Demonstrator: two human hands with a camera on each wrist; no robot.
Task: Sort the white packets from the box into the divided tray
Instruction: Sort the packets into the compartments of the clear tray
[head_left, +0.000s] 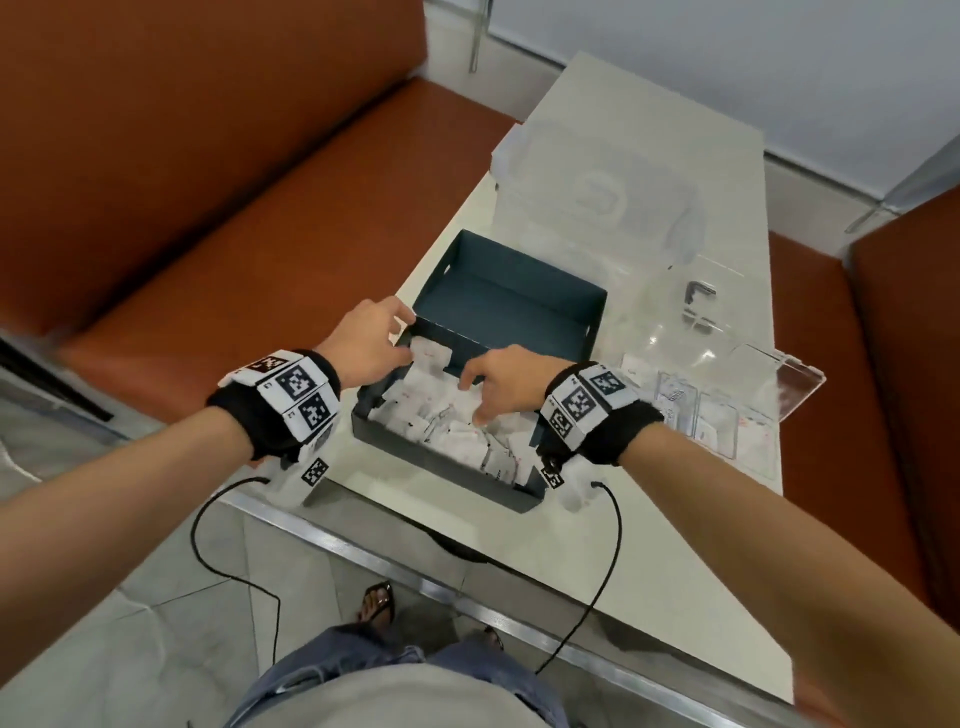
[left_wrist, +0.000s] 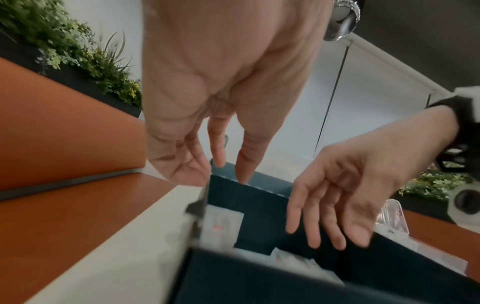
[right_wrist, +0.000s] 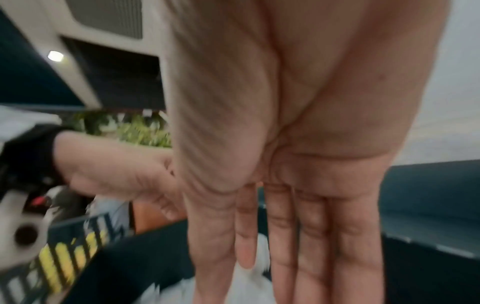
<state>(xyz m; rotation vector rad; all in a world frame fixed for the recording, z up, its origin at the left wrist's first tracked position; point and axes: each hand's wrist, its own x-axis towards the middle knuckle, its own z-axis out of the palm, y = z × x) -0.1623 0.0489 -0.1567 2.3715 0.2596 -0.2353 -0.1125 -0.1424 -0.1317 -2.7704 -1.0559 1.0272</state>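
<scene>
Two hands are at the dark teal cardboard box (head_left: 447, 457) that holds the heap of small white paper packets (head_left: 457, 431). The left hand (head_left: 363, 343) sits at the box's far left corner, fingers straight and a little spread, tips on the rim beside a packet leaning against the inner wall; it grips nothing, and I judge it is there to steady the box. The right hand (head_left: 498, 382) reaches down over the heap, its fingers (right_wrist: 311, 236) extended and close together, pointing at the packets below; the right wrist view is blurred, so whether a fingertip already touches one cannot be told, but nothing is pinched. Just beyond both hands the box's matching teal lid (head_left: 514, 296) lies open side up, probably set there to keep the heap reachable. Right of the right hand stands the clear acrylic divided tray (head_left: 800, 371), with a few packets already in its near compartments, an easy carry from the box. Everything rests on a pale grey table (head_left: 649, 98) with a metal edge, flanked by orange upholstered benches (head_left: 208, 182); green plants (left_wrist: 78, 53) line the top of the bench to the left of the left hand.
</scene>
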